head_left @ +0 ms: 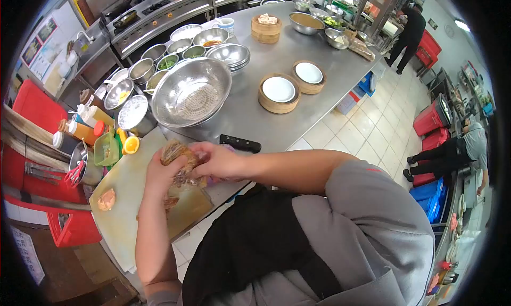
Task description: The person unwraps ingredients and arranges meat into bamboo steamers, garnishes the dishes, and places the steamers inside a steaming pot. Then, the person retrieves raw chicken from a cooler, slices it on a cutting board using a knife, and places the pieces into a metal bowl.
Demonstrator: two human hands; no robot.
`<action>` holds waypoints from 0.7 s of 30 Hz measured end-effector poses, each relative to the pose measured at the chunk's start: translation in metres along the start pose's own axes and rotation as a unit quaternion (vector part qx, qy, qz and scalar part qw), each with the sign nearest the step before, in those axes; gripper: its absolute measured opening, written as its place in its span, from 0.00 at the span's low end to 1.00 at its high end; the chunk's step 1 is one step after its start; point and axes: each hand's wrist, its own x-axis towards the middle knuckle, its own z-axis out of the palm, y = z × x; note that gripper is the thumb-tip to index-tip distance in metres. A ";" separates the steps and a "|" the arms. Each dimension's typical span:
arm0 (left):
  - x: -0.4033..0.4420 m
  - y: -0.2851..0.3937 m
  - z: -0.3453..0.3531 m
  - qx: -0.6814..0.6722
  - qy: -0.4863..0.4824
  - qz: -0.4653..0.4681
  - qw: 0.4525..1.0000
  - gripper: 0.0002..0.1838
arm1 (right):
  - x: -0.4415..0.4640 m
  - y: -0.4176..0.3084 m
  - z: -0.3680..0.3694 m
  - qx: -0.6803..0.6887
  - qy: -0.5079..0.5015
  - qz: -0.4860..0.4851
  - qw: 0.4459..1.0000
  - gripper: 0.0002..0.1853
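Note:
Over the cutting board point(117, 221), both my hands are closed around a brown, streaked lump point(175, 153) with a wrinkled surface; its kind is not clear. My left hand point(162, 173) grips it from the left, and my right hand point(215, 159) holds it from the right, hiding part of it. Some purple material shows beside my right wrist, partly hidden. A small brown piece point(170, 203) lies on the board below my hands. Farther left on the board sits a pinkish-orange piece point(106, 199). Beyond my right hand lies a knife with a black handle point(240, 143).
A large metal colander point(213, 88) stands just beyond the board, with several metal bowls behind it. Sauce bottles point(98, 115) and a green basket point(107, 150) line the left side. Bamboo steamers point(262, 96) with white plates sit farther right. Two other people are in the kitchen.

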 end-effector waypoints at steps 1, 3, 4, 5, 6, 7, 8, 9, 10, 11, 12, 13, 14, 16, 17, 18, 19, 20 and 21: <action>0.002 0.005 0.015 -0.007 -0.008 0.017 1.000 0.33 | -0.006 0.000 -0.021 0.008 -0.012 0.000 1.000 0.42; 0.011 0.017 0.053 -0.024 -0.031 0.039 0.998 0.34 | -0.017 0.001 -0.067 0.024 -0.037 0.000 0.999 0.42; 0.019 0.025 0.075 -0.033 -0.042 0.052 0.997 0.35 | -0.029 -0.011 -0.089 -0.020 -0.010 -0.012 1.000 0.41; 0.028 0.033 0.099 -0.051 -0.054 0.063 0.995 0.35 | -0.043 -0.026 -0.112 -0.064 0.016 -0.024 0.998 0.41; 0.038 0.042 0.122 -0.069 -0.063 0.072 0.993 0.35 | -0.052 -0.036 -0.140 -0.103 0.022 -0.047 0.993 0.41; 0.049 0.052 0.146 -0.087 -0.070 0.078 0.991 0.35 | -0.058 -0.047 -0.170 -0.142 0.024 -0.069 0.987 0.41; 0.063 0.059 0.171 -0.110 -0.074 0.091 0.987 0.34 | -0.062 -0.058 -0.200 -0.212 0.036 -0.111 0.970 0.39; 0.077 0.066 0.195 -0.132 -0.076 0.104 0.983 0.34 | -0.064 -0.069 -0.228 -0.278 0.045 -0.154 0.947 0.38; 0.089 0.075 0.219 -0.149 -0.079 0.117 0.979 0.33 | -0.068 -0.084 -0.253 -0.324 0.057 -0.170 0.929 0.37; 0.101 0.082 0.239 -0.166 -0.083 0.130 0.974 0.33 | -0.069 -0.095 -0.278 -0.369 0.068 -0.187 0.908 0.36; 0.114 0.084 0.251 -0.146 -0.091 0.136 0.976 0.32 | -0.065 -0.098 -0.301 -0.409 0.063 -0.200 0.888 0.35; 0.128 0.085 0.262 -0.128 -0.099 0.144 0.976 0.32 | -0.060 -0.103 -0.323 -0.449 0.059 -0.214 0.865 0.34; 0.140 0.083 0.271 -0.109 -0.108 0.152 0.976 0.32 | -0.055 -0.106 -0.341 -0.488 0.055 -0.230 0.840 0.33; 0.160 0.061 0.277 0.005 -0.067 0.134 0.989 0.31 | -0.033 -0.081 -0.370 -0.565 0.010 -0.211 0.797 0.31; 0.167 0.048 0.277 0.063 -0.048 0.124 0.989 0.30 | -0.020 -0.066 -0.382 -0.602 -0.011 -0.204 0.772 0.30; 0.164 0.049 0.279 0.124 -0.020 0.134 0.983 0.25 | -0.020 -0.060 -0.381 -0.589 0.002 -0.253 0.768 0.26; 0.164 0.051 0.280 0.155 -0.004 0.129 0.979 0.24 | -0.020 -0.061 -0.386 -0.566 0.002 -0.270 0.779 0.25; 0.162 0.051 0.280 0.186 0.009 0.123 0.975 0.22 | -0.022 -0.062 -0.390 -0.542 0.004 -0.286 0.790 0.23; 0.160 0.052 0.280 0.217 0.019 0.116 0.969 0.21 | -0.024 -0.062 -0.392 -0.517 0.007 -0.298 0.802 0.22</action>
